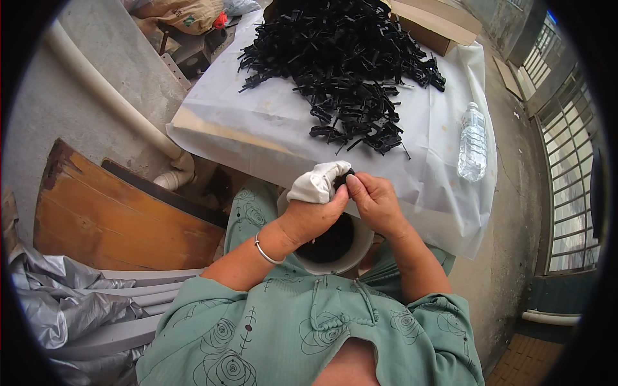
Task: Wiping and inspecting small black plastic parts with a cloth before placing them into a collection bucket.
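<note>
My left hand (318,191), its fingers covered by white cloth like a partial glove, is closed round a small black plastic piece (344,177). Thumb and fingers of my right hand (376,201) pinch the same piece from the other side. Both hands meet just in front of the table's near edge. Below them, between my knees, stands a white bucket (367,243) with dark contents that I cannot make out. Beyond my hands a big heap of black plastic pieces (347,58) spreads over the table. The held piece's exact shape is mostly hidden by my fingers.
White plastic sheeting covers the table (257,116). A clear water bottle (472,145) lies on its right side, and a cardboard box (438,26) stands behind the heap. At left are a wooden board (122,212), a pipe (109,90) and silver sheeting (71,302).
</note>
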Tool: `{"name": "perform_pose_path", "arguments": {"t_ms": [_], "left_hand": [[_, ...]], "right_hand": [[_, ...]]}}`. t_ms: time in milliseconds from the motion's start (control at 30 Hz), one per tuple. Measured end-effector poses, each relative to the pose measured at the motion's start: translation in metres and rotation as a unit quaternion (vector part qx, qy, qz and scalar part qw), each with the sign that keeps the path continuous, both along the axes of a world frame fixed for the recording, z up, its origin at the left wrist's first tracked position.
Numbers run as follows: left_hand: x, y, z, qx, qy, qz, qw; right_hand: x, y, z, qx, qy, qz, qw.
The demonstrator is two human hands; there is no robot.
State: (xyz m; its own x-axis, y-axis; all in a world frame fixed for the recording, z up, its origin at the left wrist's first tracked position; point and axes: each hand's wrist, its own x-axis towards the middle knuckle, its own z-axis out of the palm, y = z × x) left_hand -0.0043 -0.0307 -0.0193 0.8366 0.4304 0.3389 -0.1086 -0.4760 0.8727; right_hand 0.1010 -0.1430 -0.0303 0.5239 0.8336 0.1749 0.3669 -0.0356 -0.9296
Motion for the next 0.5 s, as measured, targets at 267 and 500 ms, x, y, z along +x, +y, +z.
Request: {"name": "perform_pose_path", "arguments": {"t_ms": [267,500], "left_hand": [[-0.003,0.002,-0.002,-0.003,-0.01,0.015,1.0],[-0.006,-0.001,0.012,-0.065,0.02,-0.029,0.997]], "right_hand": [[-0.014,0.011,-0.013,0.072,0.135,-0.007,0.988],[-0.009,-0.001,0.006,0.057,0.084,0.019,0.995]]}}
